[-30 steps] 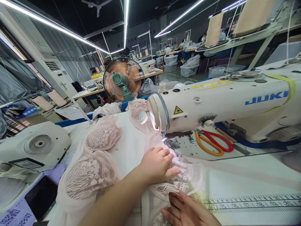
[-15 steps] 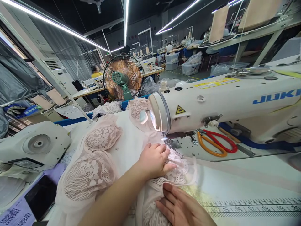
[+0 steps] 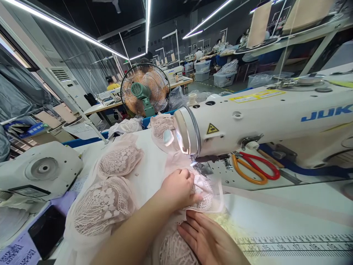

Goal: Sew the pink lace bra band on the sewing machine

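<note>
A pale pink lace bra (image 3: 203,189) lies under the needle end of the white sewing machine (image 3: 220,125), one of its cups reaching toward me. My left hand (image 3: 179,187) presses on the lace just in front of the needle, fingers bent and bunched on the fabric, thumb pointing right. Nearer to me, my right hand (image 3: 205,235) is at the lower edge of the same bra, fingers close together with the fabric edge at their tips; part of its grip is hidden. Beside my left forearm are more lace bra cups (image 3: 103,206).
Orange-and-red-handled scissors (image 3: 249,167) lie behind the needle area. A printed ruler (image 3: 298,246) runs along the front right. A black phone (image 3: 46,232) and another machine head (image 3: 41,169) are at left. A fan (image 3: 145,90) stands beyond the table.
My left hand has drawn its fingers in and bunched the lace. The bra's right edge has moved left, toward the hand. My right hand has shifted slightly left and up with the fabric.
</note>
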Tool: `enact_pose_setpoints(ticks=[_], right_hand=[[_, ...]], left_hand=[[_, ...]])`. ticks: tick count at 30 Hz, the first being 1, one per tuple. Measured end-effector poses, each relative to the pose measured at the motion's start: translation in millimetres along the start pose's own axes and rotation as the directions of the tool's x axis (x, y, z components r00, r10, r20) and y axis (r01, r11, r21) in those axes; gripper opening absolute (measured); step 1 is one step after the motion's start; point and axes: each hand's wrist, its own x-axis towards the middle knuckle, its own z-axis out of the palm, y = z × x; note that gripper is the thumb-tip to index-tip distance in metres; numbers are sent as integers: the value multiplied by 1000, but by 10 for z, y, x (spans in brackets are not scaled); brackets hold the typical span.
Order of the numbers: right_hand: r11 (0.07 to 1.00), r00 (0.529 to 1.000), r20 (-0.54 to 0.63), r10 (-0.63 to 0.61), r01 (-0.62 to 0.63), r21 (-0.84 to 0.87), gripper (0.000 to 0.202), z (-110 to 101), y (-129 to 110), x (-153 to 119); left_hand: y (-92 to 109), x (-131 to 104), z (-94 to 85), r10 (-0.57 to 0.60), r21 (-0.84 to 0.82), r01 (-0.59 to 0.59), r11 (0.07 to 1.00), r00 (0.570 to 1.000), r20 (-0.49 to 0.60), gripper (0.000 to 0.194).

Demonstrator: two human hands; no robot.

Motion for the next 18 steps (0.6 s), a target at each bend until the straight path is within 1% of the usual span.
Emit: enact_pose_setpoints(ticks=[2, 3, 4, 5, 6, 7, 8, 9, 10, 11, 12, 13, 14, 15, 16, 18], right_hand=[[999, 1000, 12, 4, -4, -49, 30, 6, 7, -20], [994, 1000, 21, 14, -12, -106, 36, 8, -11, -51], [979, 999, 40, 26, -18, -205, 40, 9, -49, -97], [937, 997, 68, 31, -6, -350, 42, 6, -111, -154], [852, 995, 98, 14, 40, -522, 41, -3, -196, -215], [698, 989, 149, -8, 112, -707, 37, -20, -304, -271], [488, 974, 212, -81, 224, -844, 31, -48, -430, -315], [268, 945, 272, -180, 314, -911, 24, -88, -567, -338], [73, 902, 333, -276, 365, -928, 25, -140, -709, -335], [-98, 826, 395, -401, 390, -915, 29, -200, -848, -306], [-268, 764, 464, -448, 381, -885, 37, -265, -976, -254], [-431, 736, 547, -398, 376, -820, 42, -327, -1087, -186], [-548, 733, 588, -343, 352, -759, 44, -379, -1175, -109], [-635, 740, 599, -307, 309, -708, 46, -415, -1240, -34], [-696, 770, 593, -236, 291, -656, 47, -429, -1279, 32], [-764, 812, 568, -133, 281, -581, 47, -388, -1298, 117]], left_hand=[[-32, -19, -15, -11, -35, 12, 999, 1000, 21, 64], [-59, -29, -14, -14, -56, 15, 998, 1000, 20, 61], [-90, -39, -9, -6, -70, 7, 997, 1000, 14, 57], [-122, -50, -2, 13, -76, -13, 997, 1000, 5, 52], [-152, -61, 3, 43, -72, -43, 996, 999, -3, 47], [-175, -72, 4, 78, -63, -79, 995, 997, -6, 44], [-188, -83, -1, 116, -50, -116, 992, 993, 0, 42], [-190, -93, -14, 153, -37, -152, 988, 988, 17, 43], [-180, -103, -34, 187, -25, -186, 982, 982, 40, 43], [-158, -114, -61, 220, -16, -219, 976, 973, 69, 44], [-126, -125, -95, 251, -9, -251, 968, 963, 100, 44], [-87, -137, -133, 278, -7, -279, 960, 952, 128, 44], [-42, -151, -172, 301, -9, -303, 953, 942, 149, 42], [4, -166, -209, 322, -17, -324, 946, 932, 167, 38], [49, -183, -244, 339, -27, -339, 940, 924, 177, 32], [125, -215, -291, 354, -43, -352, 935, 917, 187, 26]])
